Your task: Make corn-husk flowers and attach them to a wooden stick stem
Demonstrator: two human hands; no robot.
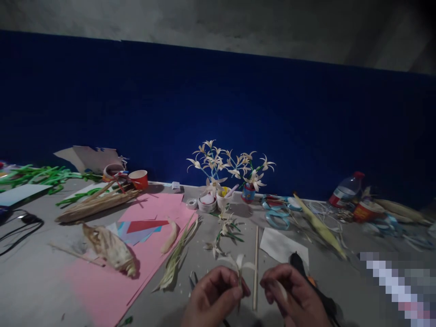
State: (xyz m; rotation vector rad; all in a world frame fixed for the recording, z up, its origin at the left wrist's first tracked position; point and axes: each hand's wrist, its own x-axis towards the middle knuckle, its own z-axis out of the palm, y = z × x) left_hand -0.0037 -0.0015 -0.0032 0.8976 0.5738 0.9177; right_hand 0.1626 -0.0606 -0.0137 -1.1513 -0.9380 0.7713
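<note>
My left hand (213,295) is at the bottom centre, its fingers pinched on the stem of a small pale husk flower (239,263) whose petals rise above the thumb. My right hand (293,293) is just to the right, fingers curled round a pale strip (282,290). Between the two hands a thin wooden stick (255,265) lies on the grey table (41,281). A black glue gun (299,265) lies behind my right hand.
A pink sheet (102,286) with coloured paper and dried corn husks (109,247) lies on the left. Cups holding finished pale flowers (221,165) stand at the back centre by tape rolls (275,211). A bottle (345,188) and a tin are at the right.
</note>
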